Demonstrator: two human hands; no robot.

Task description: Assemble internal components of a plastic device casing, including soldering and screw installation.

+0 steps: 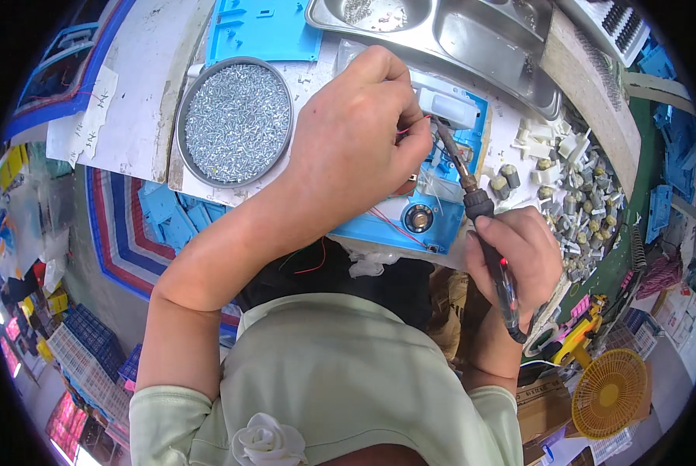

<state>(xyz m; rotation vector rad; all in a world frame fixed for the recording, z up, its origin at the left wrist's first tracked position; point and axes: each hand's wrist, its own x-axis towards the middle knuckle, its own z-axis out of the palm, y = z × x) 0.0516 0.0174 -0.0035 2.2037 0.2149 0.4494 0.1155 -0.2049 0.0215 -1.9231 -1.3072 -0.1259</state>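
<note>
My right hand (519, 252) grips a soldering iron (472, 186) by its dark handle, the tip pointing up and away over a blue plastic housing (379, 227). Close to that tip, my left hand (367, 136) pinches a thin red wire (428, 117), with thumb and forefinger pressed together. Inside the housing sit a grey-white plastic part (449, 109) and, nearer to me, a round metal speaker-like part (418, 218). More thin red wires (390, 220) run across the housing. My left hand hides part of its middle.
A round tub (183, 147) full of small screws stands left of my hand. Beyond lie another blue panel (266, 35) and a compartmented metal tray (437, 39). Small motors (589, 202) and white plastic parts (542, 140) are heaped on the right. A yellow fan (608, 392) stands lower right.
</note>
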